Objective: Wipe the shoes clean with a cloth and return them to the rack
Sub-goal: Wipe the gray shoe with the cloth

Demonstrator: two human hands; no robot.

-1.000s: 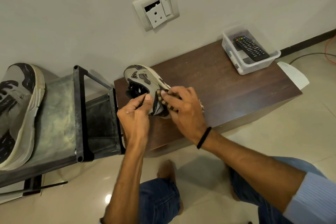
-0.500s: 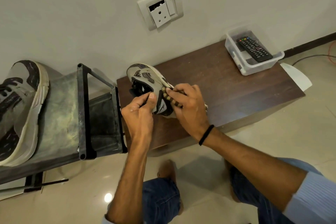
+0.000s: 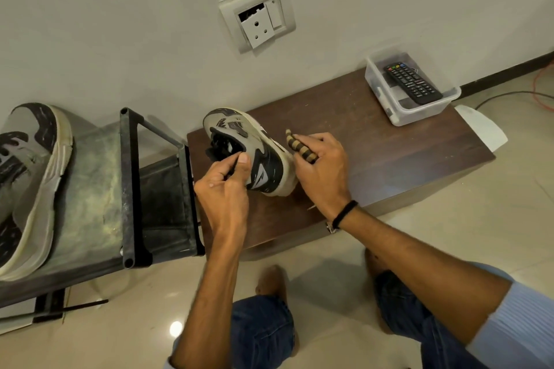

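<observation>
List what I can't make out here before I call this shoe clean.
Head view:
Shoe on the table: sole and far side face away; the left hand covers part of the collar.
Striped cloth: mostly bunched inside the right hand.
Second shoe on the rack: partly cut off by the left edge.

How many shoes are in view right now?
2. One shoe lies on the rack at far left; the other shoe is on the wooden bench, held by the left hand. More may be hidden on lower shelves.
</observation>
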